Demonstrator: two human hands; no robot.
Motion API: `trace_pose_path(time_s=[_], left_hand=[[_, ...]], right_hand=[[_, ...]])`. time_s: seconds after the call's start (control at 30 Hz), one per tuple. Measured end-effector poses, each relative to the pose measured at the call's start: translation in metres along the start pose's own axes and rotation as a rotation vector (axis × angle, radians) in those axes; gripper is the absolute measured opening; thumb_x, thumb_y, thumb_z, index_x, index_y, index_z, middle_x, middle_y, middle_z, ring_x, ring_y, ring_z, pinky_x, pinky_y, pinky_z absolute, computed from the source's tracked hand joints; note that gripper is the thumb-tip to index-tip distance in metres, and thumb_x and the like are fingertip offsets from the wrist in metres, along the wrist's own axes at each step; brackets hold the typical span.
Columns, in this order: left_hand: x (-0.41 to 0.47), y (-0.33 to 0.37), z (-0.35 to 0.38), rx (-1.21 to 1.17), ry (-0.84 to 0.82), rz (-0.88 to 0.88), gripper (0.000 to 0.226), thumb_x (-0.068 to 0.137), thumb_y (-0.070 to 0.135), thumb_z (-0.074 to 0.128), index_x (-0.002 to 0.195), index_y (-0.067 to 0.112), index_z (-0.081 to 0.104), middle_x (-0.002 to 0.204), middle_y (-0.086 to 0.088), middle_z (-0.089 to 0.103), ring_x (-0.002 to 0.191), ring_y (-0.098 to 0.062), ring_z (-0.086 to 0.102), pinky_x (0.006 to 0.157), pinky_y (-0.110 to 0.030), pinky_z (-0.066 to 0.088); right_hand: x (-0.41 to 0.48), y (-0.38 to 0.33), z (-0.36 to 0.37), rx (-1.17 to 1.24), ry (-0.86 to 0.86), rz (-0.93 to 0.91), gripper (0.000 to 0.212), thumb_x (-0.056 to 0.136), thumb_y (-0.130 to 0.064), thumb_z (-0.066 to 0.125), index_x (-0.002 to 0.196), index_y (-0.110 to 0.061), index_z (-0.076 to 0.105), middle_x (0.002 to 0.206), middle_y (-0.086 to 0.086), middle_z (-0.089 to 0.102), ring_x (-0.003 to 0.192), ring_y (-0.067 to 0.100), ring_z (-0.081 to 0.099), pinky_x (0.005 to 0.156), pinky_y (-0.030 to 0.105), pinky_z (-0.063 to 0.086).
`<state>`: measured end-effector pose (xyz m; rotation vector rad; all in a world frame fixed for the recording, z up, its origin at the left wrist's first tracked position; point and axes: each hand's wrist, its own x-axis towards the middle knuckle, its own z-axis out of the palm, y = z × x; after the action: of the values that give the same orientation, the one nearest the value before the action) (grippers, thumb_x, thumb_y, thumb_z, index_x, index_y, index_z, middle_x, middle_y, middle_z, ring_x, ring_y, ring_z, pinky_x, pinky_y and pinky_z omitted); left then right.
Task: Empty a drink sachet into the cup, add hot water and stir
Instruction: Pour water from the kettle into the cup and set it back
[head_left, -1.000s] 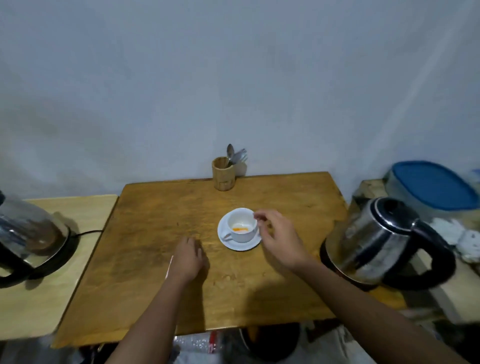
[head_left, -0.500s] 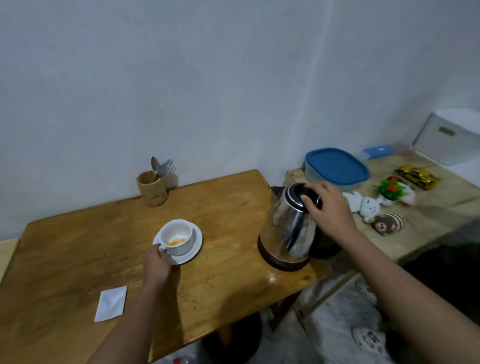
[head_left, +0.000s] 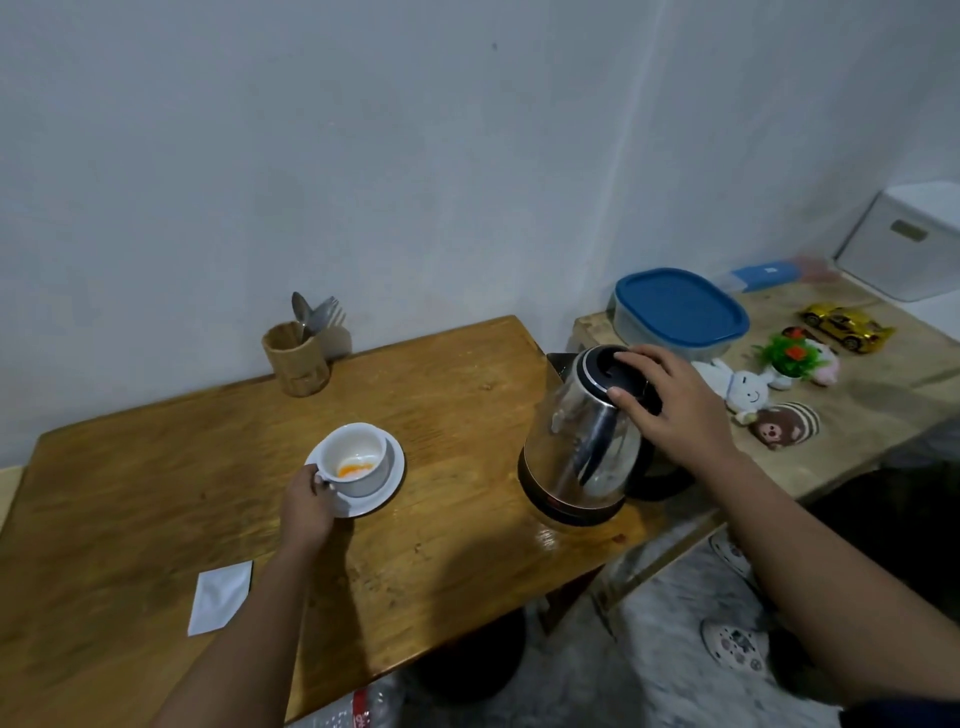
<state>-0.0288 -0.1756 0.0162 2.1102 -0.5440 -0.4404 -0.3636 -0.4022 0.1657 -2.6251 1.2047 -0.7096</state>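
My table (head_left: 218, 467) is varnished wood, smooth with a dull sheen. The cup (head_left: 358, 457) and saucer (head_left: 392, 475) look like glossy white ceramic. The kettle (head_left: 582, 447) under my right hand (head_left: 670, 410) is mirror-polished metal with a black plastic lid. Far left, a rough wooden holder (head_left: 296, 361) carries metal cutlery. The near sachet (head_left: 221, 597) looks matt, papery.

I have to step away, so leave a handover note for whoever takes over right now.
Left hand: at the cup's handle, steadying it on the saucer.
Right hand: resting on the kettle lid, kettle upright on the table.
Done: orange powder is in the cup; the sachet lies near the front edge.
Left: pour hot water, take a spoon from the holder, stir.
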Motion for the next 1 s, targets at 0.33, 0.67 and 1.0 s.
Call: trace_pose_path(time_s=[0.33,0.67,1.0], left_hand=[[0.002,0.003,0.001,-0.002,-0.003,-0.017,0.030,0.097,0.007,0.035,0.119,-0.003,0.053,0.122,-0.026,0.055,0.110,-0.039,0.052,0.088,-0.044,0.043],[0.002,0.002,0.004,-0.022,0.009,-0.054,0.032,0.097,0.011,0.033,0.120,0.000,0.052,0.122,-0.024,0.055,0.110,-0.036,0.052,0.084,-0.039,0.040],[-0.001,0.006,0.007,-0.027,0.042,-0.088,0.030,0.096,0.010,0.033,0.117,-0.001,0.050,0.119,-0.025,0.055,0.100,-0.032,0.050,0.078,-0.036,0.037]], right_hand=[[-0.023,0.018,0.015,0.358,0.259,0.216,0.035,0.090,-0.037,0.050,0.114,-0.016,0.063,0.115,0.005,0.065,0.108,0.019,0.058,0.092,0.038,0.048],[-0.045,0.027,0.038,1.077,0.437,0.865,0.051,0.092,-0.055,0.037,0.070,-0.015,0.059,0.058,0.002,0.060,0.049,0.007,0.057,0.061,0.024,0.048],[-0.039,0.042,0.057,1.226,0.462,0.989,0.030,0.084,-0.028,0.031,0.059,-0.013,0.039,0.030,-0.003,0.038,0.028,0.012,0.030,0.035,0.015,0.021]])
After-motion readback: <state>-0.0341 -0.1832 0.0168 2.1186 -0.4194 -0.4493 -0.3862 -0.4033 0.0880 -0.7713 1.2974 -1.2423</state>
